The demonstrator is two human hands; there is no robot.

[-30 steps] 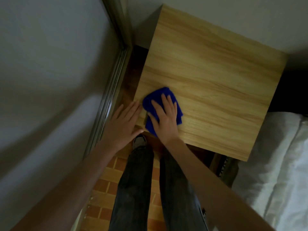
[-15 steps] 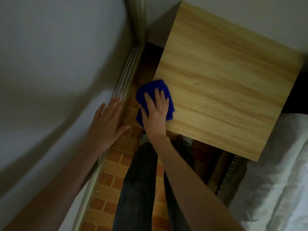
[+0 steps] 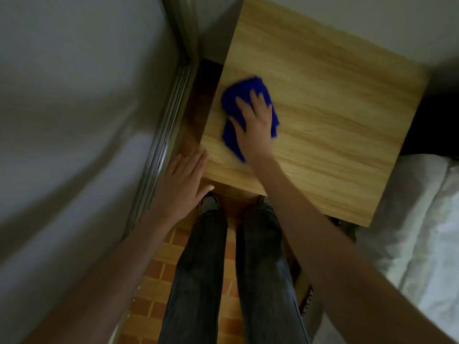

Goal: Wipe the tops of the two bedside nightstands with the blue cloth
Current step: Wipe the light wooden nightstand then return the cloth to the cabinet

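A light wooden nightstand [image 3: 335, 115] fills the upper middle of the head view. On the left part of its top lies the crumpled blue cloth [image 3: 250, 95]. My right hand [image 3: 255, 125] presses flat on the cloth with fingers spread. My left hand [image 3: 183, 184] hovers open by the nightstand's near left corner, fingers straight, holding nothing. Only one nightstand is in view.
A sliding door with a metal track [image 3: 164, 135] runs along the left. A white bed [image 3: 427, 219] borders the nightstand on the right. My legs in dark jeans [image 3: 223, 269] stand on brick-pattern floor [image 3: 154, 294]. A grey wall is behind the nightstand.
My right hand slid the blue cloth from the nightstand's near left corner farther onto the top. My left hand came back toward the nightstand's corner.
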